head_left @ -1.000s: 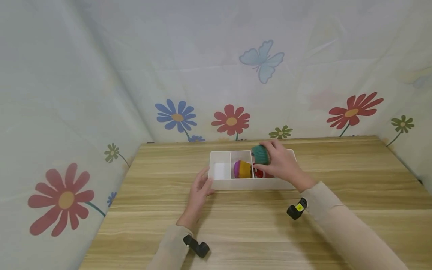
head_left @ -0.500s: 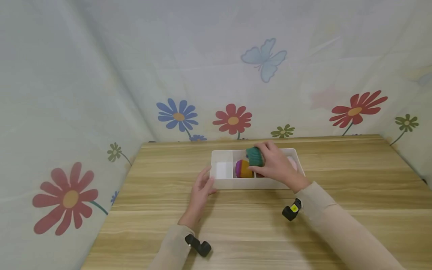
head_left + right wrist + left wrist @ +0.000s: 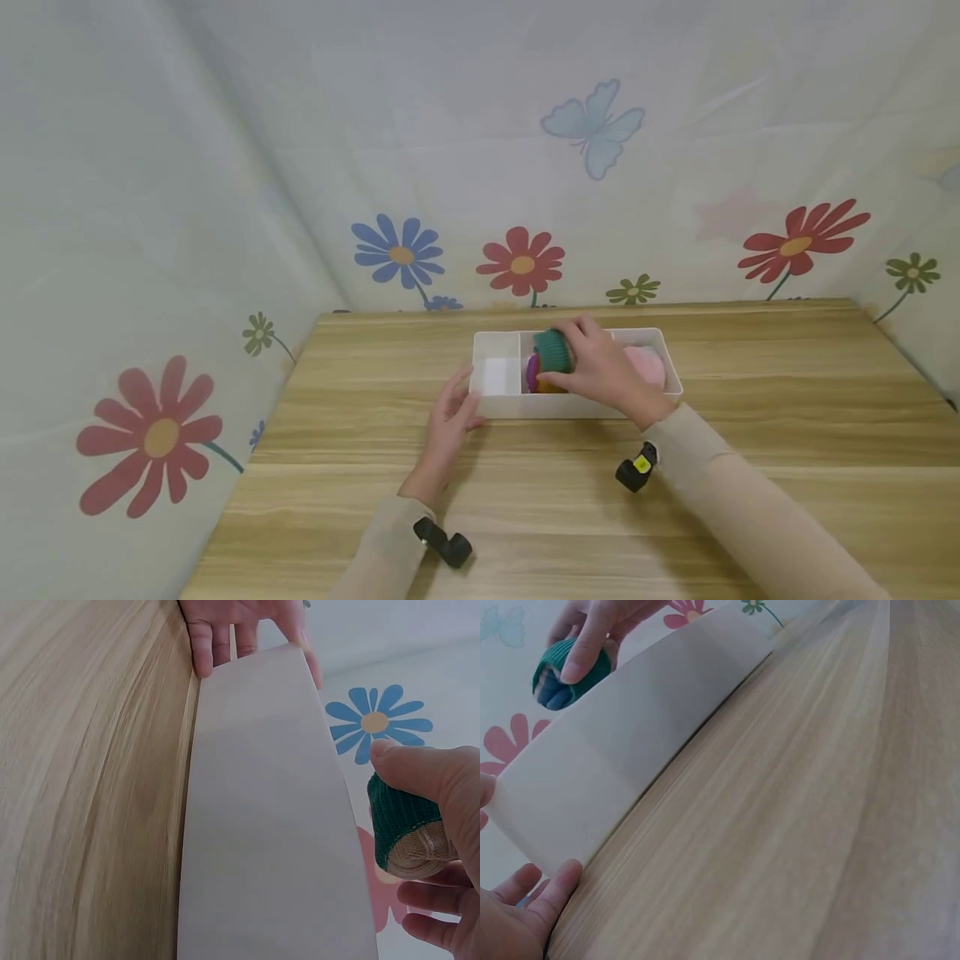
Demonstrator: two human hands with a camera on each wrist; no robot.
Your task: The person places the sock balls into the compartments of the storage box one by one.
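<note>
In the head view my right hand [image 3: 603, 367] pinches a rolled sock [image 3: 553, 350] between thumb and fingers, above the second compartment from the left of a white divided box [image 3: 577, 407]. The sock's ribbed cuff is green; beige knit shows in the right wrist view and a blue patch in the left wrist view. Under it lies a purple and mustard rolled bundle [image 3: 533, 373], partly hidden. My left hand [image 3: 447, 417] touches the box's left end with fairly straight fingers. A pink bundle [image 3: 647, 365] lies in the rightmost compartment. My right hand hides the compartment beside it.
The box stands near the back of a wooden table [image 3: 525, 500]. A light curtain [image 3: 465, 167] printed with flowers and a butterfly hangs behind and to the left. Black cameras [image 3: 636, 468] are strapped to both wrists.
My right hand has moved left with the green sock, from over the third compartment to over the second. The pink bundle has come into view. My left hand stays at the box's end.
</note>
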